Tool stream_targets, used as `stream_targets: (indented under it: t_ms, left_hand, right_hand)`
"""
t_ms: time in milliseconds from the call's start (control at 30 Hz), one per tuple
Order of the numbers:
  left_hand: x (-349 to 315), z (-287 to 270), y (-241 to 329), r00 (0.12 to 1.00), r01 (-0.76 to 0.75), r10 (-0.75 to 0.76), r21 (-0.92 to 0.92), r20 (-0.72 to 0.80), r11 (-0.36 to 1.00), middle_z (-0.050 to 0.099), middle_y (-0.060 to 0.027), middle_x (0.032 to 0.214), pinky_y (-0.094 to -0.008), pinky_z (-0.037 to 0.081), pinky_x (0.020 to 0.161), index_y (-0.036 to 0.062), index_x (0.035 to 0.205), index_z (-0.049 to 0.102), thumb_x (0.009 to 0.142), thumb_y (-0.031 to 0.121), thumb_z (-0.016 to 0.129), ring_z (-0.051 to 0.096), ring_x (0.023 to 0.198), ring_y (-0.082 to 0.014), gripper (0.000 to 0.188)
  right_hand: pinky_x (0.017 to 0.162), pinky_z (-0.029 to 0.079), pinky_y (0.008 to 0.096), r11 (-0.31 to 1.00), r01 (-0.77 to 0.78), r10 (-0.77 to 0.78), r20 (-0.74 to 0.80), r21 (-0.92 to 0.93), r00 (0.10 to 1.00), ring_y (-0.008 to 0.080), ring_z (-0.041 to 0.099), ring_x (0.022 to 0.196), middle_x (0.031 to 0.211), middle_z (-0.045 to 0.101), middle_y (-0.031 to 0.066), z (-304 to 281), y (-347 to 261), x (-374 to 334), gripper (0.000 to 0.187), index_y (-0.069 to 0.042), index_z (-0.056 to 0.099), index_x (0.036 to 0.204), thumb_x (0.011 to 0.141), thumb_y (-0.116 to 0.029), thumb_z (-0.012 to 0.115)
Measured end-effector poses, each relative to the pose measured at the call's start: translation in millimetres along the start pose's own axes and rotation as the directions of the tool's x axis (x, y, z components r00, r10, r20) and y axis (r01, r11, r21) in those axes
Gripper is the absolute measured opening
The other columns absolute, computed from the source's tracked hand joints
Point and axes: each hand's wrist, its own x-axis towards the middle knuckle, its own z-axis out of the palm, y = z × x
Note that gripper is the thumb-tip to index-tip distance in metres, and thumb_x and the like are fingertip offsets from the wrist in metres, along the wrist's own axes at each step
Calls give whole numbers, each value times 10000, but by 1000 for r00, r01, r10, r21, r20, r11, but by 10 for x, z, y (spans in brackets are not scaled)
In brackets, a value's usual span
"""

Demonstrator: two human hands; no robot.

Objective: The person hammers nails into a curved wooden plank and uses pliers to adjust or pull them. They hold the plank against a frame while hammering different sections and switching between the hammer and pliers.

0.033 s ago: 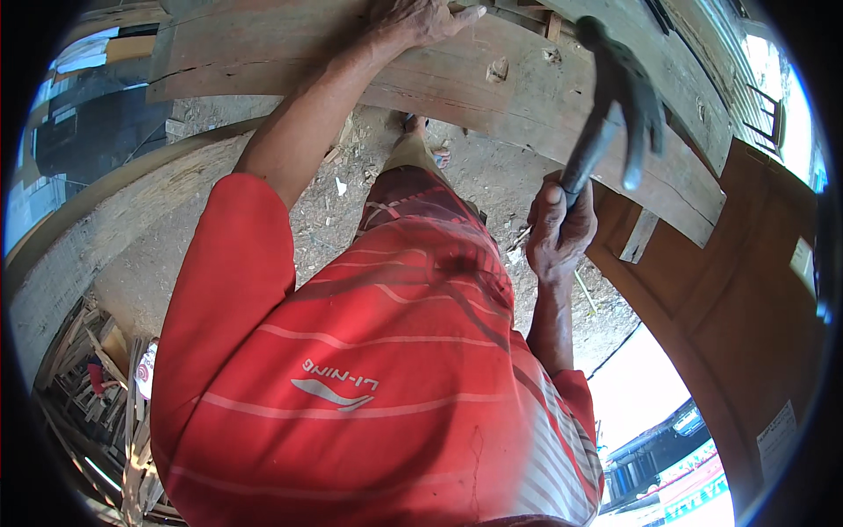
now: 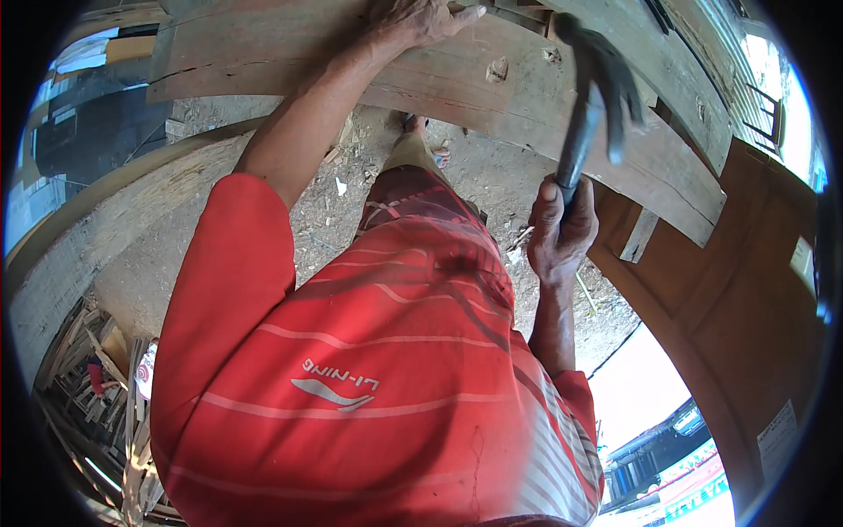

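Claw hammer (image 2: 590,105) | raised above the wooden plank (image 2: 439,79), gripped low on its handle by the closed right hand (image 2: 559,233) | left hand (image 2: 420,19) pressed flat on plank, holding nothing | advice: keep fingers away, strike squarely.

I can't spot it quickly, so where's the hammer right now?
In the head view, upper right: the hammer is raised in the right hand, its head above the wooden plank.
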Motion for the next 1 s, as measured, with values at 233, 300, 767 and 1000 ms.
stream_targets:
  t_ms: [233,300,767,1000]
  left_hand:
    - [-29,-34,-7,1000,15,-14,-24,24,1000,742,-216,894,-531,547,818,98,854,750,918,597,596,722,889,-406,526]
    - [-3,-15,-21,1000,-13,13,-43,-6,999,746,-215,912,-541,542,834,98,870,754,926,597,587,722,902,-411,530]
    - [-19,12,-115,1000,-6,6,-16,0,1000,752,-214,922,-512,545,856,52,903,757,930,617,589,724,925,-392,590]
    - [7,-5,-83,999,7,-7,3,37,1000,751,-211,899,-505,557,798,55,888,759,924,582,616,731,865,-379,548]
  right_hand:
    - [628,485,307,978,-40,79,185,-205,980,133,561,653,728,589,72,-406,-425,259,427,-6,619,1246,1053,-387,608]
    - [623,491,328,965,36,24,223,-260,974,154,595,651,734,610,91,-461,-499,387,412,-17,610,1280,1060,-365,599]
    - [481,380,229,952,227,-185,204,-206,961,28,469,571,716,527,-27,-590,-860,969,541,38,511,1455,1104,-374,497]
    - [553,476,335,786,132,221,474,-604,853,155,617,597,784,670,138,-717,-783,1093,439,-105,551,1471,1059,-249,587]
